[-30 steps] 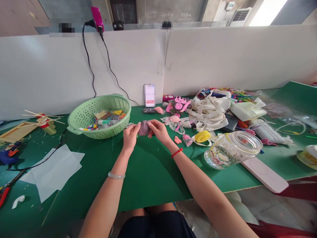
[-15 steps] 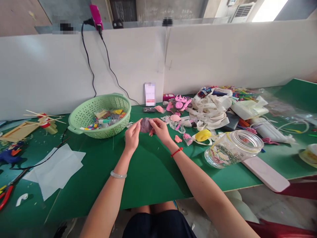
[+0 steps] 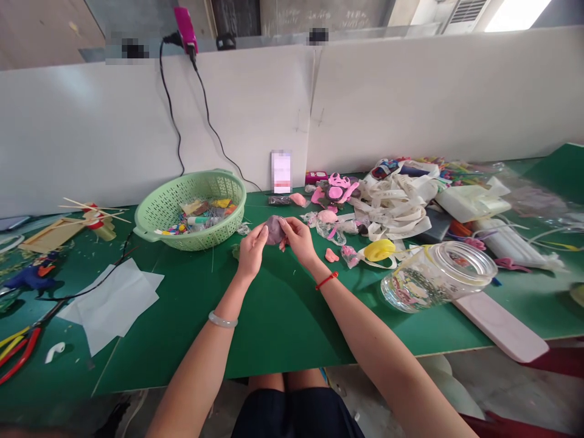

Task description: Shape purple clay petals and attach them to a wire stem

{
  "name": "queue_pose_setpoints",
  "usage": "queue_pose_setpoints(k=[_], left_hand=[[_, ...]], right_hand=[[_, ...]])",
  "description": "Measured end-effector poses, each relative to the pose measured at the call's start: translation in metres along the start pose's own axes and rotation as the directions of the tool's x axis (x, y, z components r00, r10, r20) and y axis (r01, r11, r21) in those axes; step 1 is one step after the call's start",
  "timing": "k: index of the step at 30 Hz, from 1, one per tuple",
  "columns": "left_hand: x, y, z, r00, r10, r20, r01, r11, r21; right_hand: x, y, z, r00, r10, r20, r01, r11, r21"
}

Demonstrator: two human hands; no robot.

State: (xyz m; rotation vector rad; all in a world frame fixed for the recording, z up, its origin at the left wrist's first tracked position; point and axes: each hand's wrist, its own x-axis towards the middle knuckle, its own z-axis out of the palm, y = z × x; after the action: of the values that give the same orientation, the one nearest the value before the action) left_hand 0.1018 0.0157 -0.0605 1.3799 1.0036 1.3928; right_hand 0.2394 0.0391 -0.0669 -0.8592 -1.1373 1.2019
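Note:
Between my two hands is a flattened lump of greyish-purple modelling clay point(image 3: 274, 231), held above the green table point(image 3: 274, 310). My left hand point(image 3: 252, 248) pinches its left edge with thumb and fingers. On the other side my right hand point(image 3: 297, 238) grips the right edge, its thumb pressed on the near face. Beyond the hands lie pink lumps of clay point(image 3: 327, 216) and a pink and dark clay figure point(image 3: 336, 190). A smaller pink piece point(image 3: 331, 255) rests to the right of my right hand.
A green plastic basket point(image 3: 150, 214) of small bits stands at left. White paper sheets point(image 3: 114, 307) and red-handled pliers point(image 3: 27, 353) lie nearer. A phone point(image 3: 281, 172) leans on the white partition. To the right are a glass jar point(image 3: 424, 277), yellow clay point(image 3: 379, 249) and heaped ribbons point(image 3: 395, 204).
The view has shifted slightly, so the surroundings sit a little further right. Both hands keep hold of the purple clay, which looks turned a little and less flat to the camera.

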Motion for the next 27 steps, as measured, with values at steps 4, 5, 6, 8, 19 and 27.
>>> queue_pose_setpoints(k=[4,5,6,8,19,27], left_hand=[[0.002,-0.003,-0.001,1.000,-0.004,0.000,0.004,1.000,-0.004],[0.002,-0.005,-0.001,1.000,-0.007,-0.024,0.008,1.000,0.012],[0.003,-0.008,-0.001,0.999,-0.007,-0.050,0.009,0.999,0.035],[0.004,-0.012,-0.001,0.996,0.011,-0.085,-0.003,0.996,0.085],[0.006,-0.016,0.005,0.997,-0.059,-0.047,0.059,0.998,-0.001],[0.006,-0.016,0.005,0.994,-0.026,-0.103,0.025,1.000,-0.011]], right_hand=[[0.000,-0.001,0.000,1.000,0.005,-0.010,-0.005,1.000,-0.003],[0.000,-0.002,0.000,1.000,0.006,-0.009,-0.006,1.000,0.001],[0.001,-0.002,0.000,1.000,0.005,-0.011,-0.005,1.000,0.005],[0.001,-0.003,-0.001,1.000,-0.007,-0.019,0.007,1.000,0.003],[0.003,0.002,-0.006,0.995,-0.024,-0.097,0.019,0.999,-0.049],[0.002,0.000,-0.003,0.999,-0.015,-0.043,0.014,0.999,-0.041]])
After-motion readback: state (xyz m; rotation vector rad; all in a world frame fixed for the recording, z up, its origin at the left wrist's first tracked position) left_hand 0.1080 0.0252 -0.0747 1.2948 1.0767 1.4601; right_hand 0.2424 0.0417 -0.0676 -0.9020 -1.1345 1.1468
